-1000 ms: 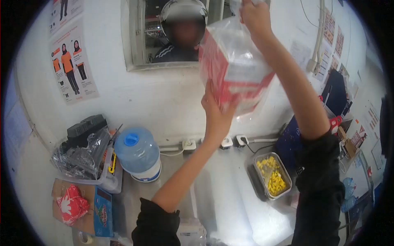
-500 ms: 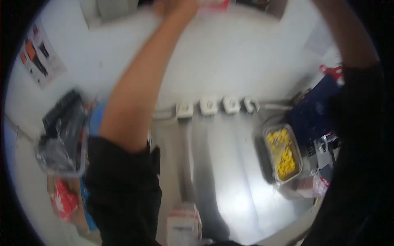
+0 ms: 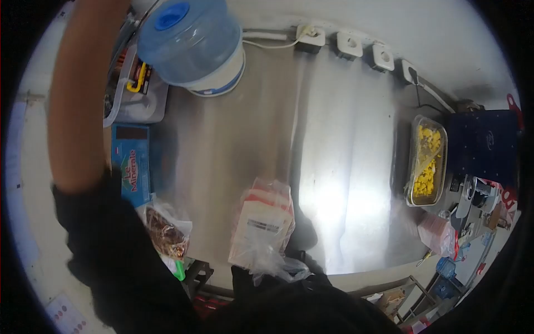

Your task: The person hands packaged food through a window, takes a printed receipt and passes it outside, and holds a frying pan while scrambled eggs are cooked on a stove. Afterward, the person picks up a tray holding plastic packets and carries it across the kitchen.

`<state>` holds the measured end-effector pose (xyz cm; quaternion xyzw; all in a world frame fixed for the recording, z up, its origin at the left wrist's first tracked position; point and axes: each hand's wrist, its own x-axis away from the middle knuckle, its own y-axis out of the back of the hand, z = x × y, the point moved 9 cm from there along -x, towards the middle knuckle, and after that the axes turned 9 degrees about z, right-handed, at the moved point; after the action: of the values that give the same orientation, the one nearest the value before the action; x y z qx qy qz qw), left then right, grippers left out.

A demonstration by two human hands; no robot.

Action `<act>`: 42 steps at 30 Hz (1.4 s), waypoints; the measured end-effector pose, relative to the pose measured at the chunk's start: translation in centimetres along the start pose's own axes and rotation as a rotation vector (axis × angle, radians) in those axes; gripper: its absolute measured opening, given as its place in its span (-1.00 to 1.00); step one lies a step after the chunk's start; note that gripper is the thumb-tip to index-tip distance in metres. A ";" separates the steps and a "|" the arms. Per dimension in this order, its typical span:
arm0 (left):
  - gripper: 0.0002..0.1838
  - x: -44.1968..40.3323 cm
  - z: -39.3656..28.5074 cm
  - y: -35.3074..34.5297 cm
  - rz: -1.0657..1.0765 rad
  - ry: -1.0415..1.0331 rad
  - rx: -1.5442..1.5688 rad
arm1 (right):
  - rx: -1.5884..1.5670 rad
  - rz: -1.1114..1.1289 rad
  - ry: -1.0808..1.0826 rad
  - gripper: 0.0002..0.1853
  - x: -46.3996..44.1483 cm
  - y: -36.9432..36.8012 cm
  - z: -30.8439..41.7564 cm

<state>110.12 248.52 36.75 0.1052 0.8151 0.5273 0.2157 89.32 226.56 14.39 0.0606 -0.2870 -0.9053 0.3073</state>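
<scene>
Left forearm [image 3: 82, 94] near plastic bin [image 3: 158, 101]; hands lie off-frame, finger state indeterminable; good reaching clears the water jug [image 3: 192, 47].

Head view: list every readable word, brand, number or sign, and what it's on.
"Le Minerale": on the blue box, running sideways.
Bagged carton: dark print on its pale face, too blurred to read.
White base under the water bottle: blue marking, no legible words.
Navy box: small emblem, unreadable.
Sheet with red dots, lower left: too small to read.
No numbers legible.
</scene>
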 end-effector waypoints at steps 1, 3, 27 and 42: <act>-0.54 3.4 0.4 -1.9 0.092 0.040 0.009 | -0.002 0.030 -0.012 -0.85 0.3 -1.8 0.1; -0.57 11.7 1.0 -6.6 0.291 0.149 0.027 | 0.033 0.077 -0.001 -0.85 0.0 -4.5 0.6; -0.65 36.0 -12.2 -24.8 0.063 0.360 0.443 | 0.375 0.545 0.078 -0.54 2.2 -11.3 5.3; -0.15 40.6 -8.9 -25.0 0.054 0.365 0.823 | 0.371 0.320 0.086 -0.44 6.8 -10.7 4.3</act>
<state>71.43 246.92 7.52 0.1086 0.9786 0.1747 -0.0052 77.00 231.55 12.43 0.1079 -0.4408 -0.7736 0.4422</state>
